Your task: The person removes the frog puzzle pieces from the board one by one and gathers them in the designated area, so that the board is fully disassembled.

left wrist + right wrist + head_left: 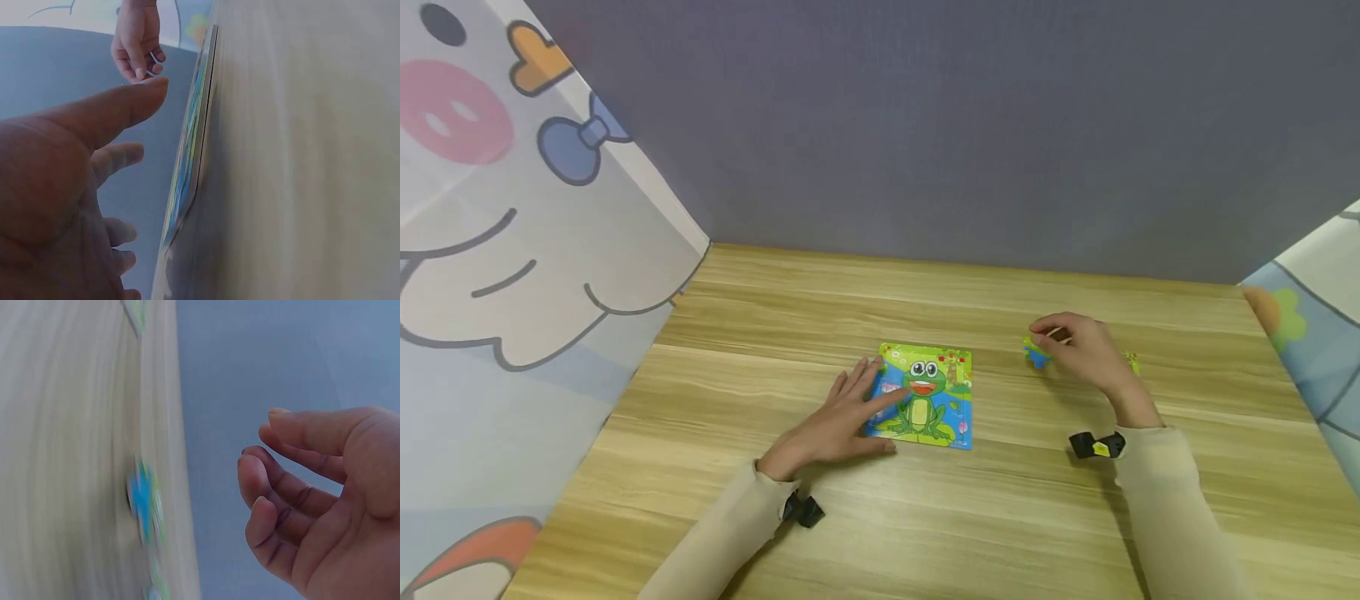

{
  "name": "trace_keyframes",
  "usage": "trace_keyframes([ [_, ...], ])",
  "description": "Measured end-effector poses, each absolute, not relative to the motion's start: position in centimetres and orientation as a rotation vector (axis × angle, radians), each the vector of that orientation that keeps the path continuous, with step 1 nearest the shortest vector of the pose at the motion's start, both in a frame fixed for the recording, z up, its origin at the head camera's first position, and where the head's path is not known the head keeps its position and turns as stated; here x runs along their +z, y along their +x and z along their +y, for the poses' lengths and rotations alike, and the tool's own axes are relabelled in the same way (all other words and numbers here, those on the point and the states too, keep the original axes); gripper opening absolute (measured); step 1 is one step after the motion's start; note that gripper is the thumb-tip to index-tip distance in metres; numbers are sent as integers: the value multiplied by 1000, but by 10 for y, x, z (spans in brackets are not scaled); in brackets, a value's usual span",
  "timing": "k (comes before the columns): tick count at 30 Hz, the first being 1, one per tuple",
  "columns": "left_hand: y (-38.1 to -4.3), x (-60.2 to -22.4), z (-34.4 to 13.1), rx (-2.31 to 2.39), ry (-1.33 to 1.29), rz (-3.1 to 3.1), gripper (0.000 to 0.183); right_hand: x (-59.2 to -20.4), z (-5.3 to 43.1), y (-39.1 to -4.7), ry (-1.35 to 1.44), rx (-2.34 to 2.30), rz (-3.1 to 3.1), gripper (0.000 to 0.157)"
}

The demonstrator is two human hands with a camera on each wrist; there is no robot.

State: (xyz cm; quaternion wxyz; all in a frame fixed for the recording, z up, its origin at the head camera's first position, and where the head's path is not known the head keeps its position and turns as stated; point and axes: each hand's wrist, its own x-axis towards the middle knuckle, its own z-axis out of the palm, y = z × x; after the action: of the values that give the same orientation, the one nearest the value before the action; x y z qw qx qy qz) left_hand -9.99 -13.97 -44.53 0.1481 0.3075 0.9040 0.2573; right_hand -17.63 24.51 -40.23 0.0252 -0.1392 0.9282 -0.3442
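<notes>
A square frog puzzle [955,408] lies flat on the table in the head view, with a green frog on a blue and green ground. My left hand [842,417] spreads its fingers over the puzzle's left side; the index finger reaches across the picture and the thumb lies by the lower edge. My right hand [1078,350] hovers to the right with loosely bent fingers. Below its fingertips a blue and green puzzle piece [1037,354] lies on the table. In the right wrist view that piece [142,500] is apart from the hand, and nothing shows between the fingers.
Another green piece [1131,361] lies partly hidden behind the right wrist. The wooden table [1000,517] ends at a grey panel [962,142] at the back. Cartoon-printed walls [512,275] stand at both sides.
</notes>
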Motion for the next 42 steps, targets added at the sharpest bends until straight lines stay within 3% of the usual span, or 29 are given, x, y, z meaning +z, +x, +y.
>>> trace_keyframes([
  [13, -90, -449, -165, 780, 842, 2518, 72, -419, 139, -180, -742, -1209, 2637, 20],
  [20, -89, -455, -169, 776, 856, 2519, 69, -433, 95, -171, -773, -1196, 2534, 23],
  [42, -90, -461, -169, 723, 923, 2590, 68, -446, 68, -159, -762, -865, 2631, 39],
])
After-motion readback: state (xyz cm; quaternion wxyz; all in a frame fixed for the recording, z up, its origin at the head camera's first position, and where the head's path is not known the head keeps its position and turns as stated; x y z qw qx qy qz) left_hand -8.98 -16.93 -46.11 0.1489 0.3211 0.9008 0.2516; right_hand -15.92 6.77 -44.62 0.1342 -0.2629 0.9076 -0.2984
